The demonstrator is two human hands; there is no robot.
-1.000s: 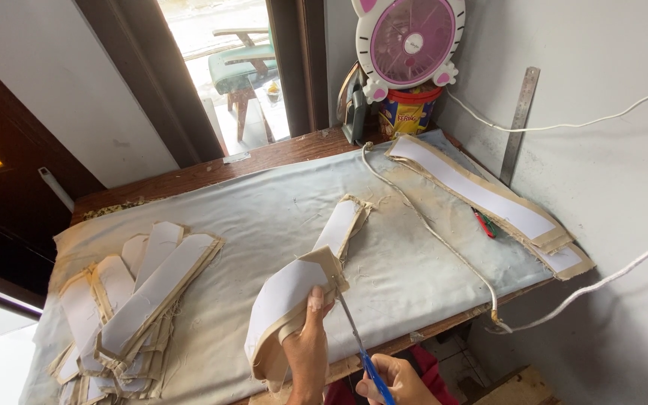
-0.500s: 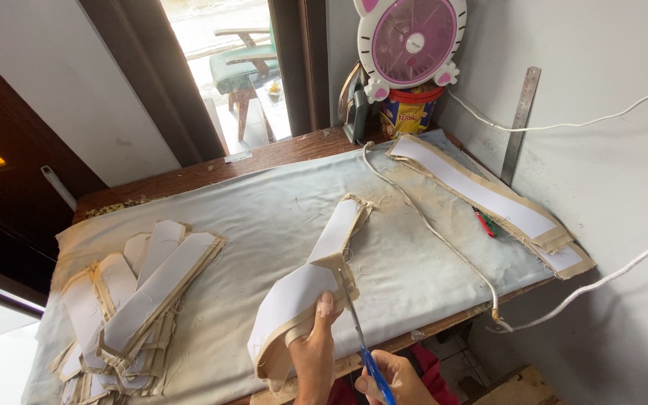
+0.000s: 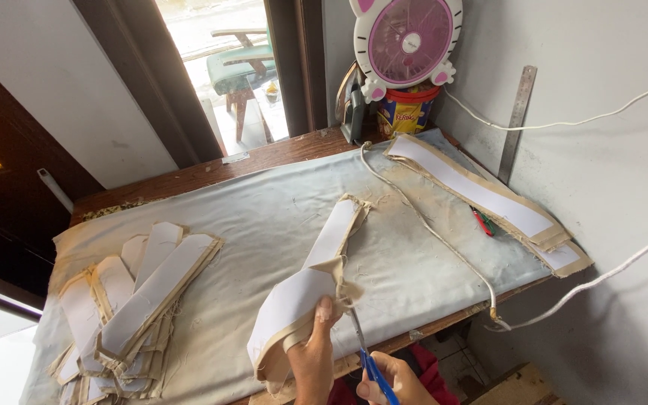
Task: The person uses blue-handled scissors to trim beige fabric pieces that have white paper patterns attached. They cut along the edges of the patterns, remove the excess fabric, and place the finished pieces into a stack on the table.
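My left hand [image 3: 313, 360] grips a long white strip backed with tan cloth [image 3: 305, 289] at the table's near edge; the strip bends up at my thumb and its far end lies flat toward the middle. Just to the right, my right hand [image 3: 391, 379] holds blue-handled scissors [image 3: 365, 352], blades pointing up at the strip's tan edge beside my thumb. Both hands are partly cut off by the frame's bottom edge.
A pale cloth [image 3: 249, 217] covers the wooden table. Several cut strips are piled at the left [image 3: 133, 300]. Long strips [image 3: 481, 191] lie at the right by a red and green pen [image 3: 483, 222]. A pink fan [image 3: 406, 41], a tin [image 3: 406, 112], a steel ruler [image 3: 517, 120] and cords [image 3: 429, 229] stand at the back right.
The strip's free end has slid slightly farther up the table, and the scissors have crept up along its tan edge. The piles have not moved.
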